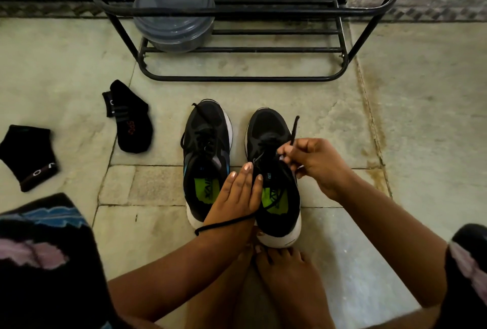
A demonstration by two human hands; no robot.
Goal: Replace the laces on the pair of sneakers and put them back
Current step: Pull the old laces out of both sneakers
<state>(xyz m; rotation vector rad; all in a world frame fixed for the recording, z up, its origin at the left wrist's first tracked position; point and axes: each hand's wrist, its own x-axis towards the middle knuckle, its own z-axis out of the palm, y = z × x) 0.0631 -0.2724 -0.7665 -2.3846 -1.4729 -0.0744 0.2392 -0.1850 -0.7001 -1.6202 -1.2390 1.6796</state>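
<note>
We see R hand (313,160) pinching black lace (294,129) end above R sneaker (276,178). L hand (237,194) flat, fingers straight, against its collar; lace drapes over wrist. L sneaker (207,155) just beside L hand.

Left grip (238,197) flat, fingers straight; right grip (313,162) pinching.

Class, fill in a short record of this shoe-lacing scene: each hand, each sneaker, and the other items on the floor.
left hand: fingers straight, resting against right sneaker
right hand: pinches black lace
right sneaker: being laced
left sneaker: stands beside it, lace loose
socks: two, black, left on floor
rack: black metal, holds grey lidded container
</note>
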